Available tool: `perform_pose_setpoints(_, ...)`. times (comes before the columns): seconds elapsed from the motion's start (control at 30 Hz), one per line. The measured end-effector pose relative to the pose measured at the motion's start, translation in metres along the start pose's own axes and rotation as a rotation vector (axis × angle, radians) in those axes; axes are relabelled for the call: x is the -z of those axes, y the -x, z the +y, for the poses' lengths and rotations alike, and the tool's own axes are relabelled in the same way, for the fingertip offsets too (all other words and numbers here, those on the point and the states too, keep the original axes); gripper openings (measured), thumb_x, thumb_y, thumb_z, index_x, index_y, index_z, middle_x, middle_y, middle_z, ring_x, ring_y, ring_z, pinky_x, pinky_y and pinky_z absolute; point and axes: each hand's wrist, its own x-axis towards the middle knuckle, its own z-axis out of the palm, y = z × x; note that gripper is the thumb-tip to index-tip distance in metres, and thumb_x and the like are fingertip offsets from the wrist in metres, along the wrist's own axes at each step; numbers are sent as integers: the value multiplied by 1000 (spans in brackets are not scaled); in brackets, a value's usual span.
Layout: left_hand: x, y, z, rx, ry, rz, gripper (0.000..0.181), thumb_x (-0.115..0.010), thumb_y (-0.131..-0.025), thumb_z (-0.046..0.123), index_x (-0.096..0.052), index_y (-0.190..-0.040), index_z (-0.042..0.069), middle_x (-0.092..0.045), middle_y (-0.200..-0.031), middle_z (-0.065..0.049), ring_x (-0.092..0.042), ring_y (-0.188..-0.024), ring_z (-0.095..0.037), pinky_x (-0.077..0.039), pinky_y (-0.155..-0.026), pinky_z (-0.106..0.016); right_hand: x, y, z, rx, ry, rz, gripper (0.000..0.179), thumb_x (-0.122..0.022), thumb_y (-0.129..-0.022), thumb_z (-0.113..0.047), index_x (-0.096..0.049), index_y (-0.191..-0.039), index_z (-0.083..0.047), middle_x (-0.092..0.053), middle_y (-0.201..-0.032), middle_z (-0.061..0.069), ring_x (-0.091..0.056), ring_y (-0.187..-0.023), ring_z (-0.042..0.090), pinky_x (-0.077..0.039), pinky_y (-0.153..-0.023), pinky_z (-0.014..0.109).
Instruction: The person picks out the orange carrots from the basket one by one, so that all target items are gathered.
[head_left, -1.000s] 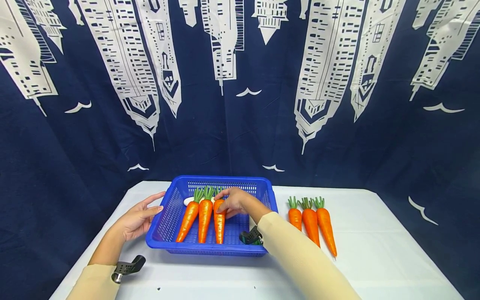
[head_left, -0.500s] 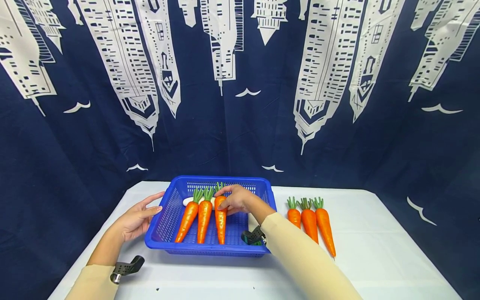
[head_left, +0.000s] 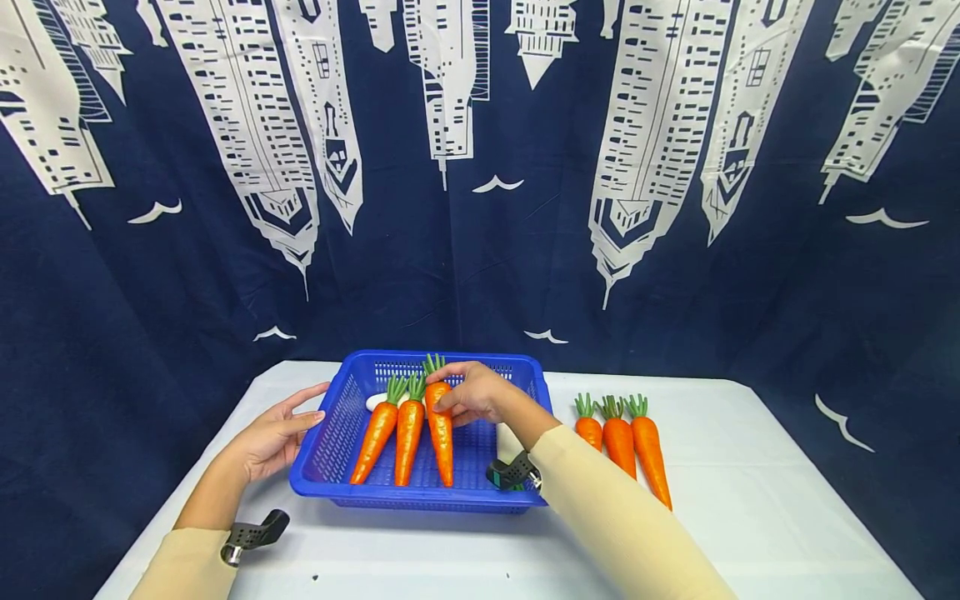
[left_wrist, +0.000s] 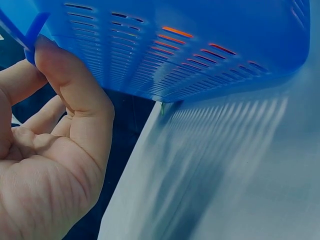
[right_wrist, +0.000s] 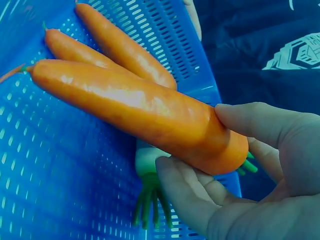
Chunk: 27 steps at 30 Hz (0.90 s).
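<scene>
A blue plastic basket [head_left: 420, 497] with slotted walls stands on the table. My left hand [head_left: 276, 439] pinches its left rim between thumb and fingers, seen close in the left wrist view. My right hand [head_left: 480, 398] holds the top end of an orange carrot [head_left: 440, 433] between thumb and fingers, inside the basket. In the right wrist view this held carrot [right_wrist: 130, 107] slants across, its green stalks partly behind the fingers. Two more carrots [head_left: 408, 442] lie beside it to the left. A white vegetable with green stalks [right_wrist: 152, 167] lies beneath the held carrot.
Outside the basket, to its right, three carrots [head_left: 619, 446] lie side by side on the white table [head_left: 750, 500], partly covered by the right sleeve. Another white piece [head_left: 508, 442] shows at the basket's right side. A dark blue curtain [head_left: 480, 275] hangs behind.
The carrot in my right hand has shifted toward the back of the basket, and its tip now points slightly right. My left hand and the basket stay about where they were.
</scene>
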Motion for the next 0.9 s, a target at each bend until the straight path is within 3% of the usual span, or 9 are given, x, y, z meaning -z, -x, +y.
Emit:
perform_pose_setpoints(0.17,0,0,0,5,-2,7,73,-51,-108,11,-5,-165,15,-74,-110,-1,-76,-92,-16,-64,-85,-36,5,5,-5,25,-29,-10,57,-69,-86,10,-59,-140,-7,-65,-108,15,-72,-83,25,-62,-89,55)
perform_pose_setpoints(0.63,0,0,0,6,-11,13,71,-50,-108,11,-7,-164,17,-74,-109,-1,-76,-92,-16,-64,-85,-36,18,22,-10,77,-90,-1,56,-70,-89,4,-58,-143,-9,-67,-125,17,-74,-94,30,-61,-88,58)
perform_pose_setpoints(0.9,1,0,1,11,-8,12,73,-51,-108,12,-6,-165,17,-74,-110,-1,-76,-92,-17,-64,-85,-37,24,34,-8,98,-130,18,54,-72,-90,2,-59,-142,-11,-69,-122,16,-75,-94,29,-63,-85,54)
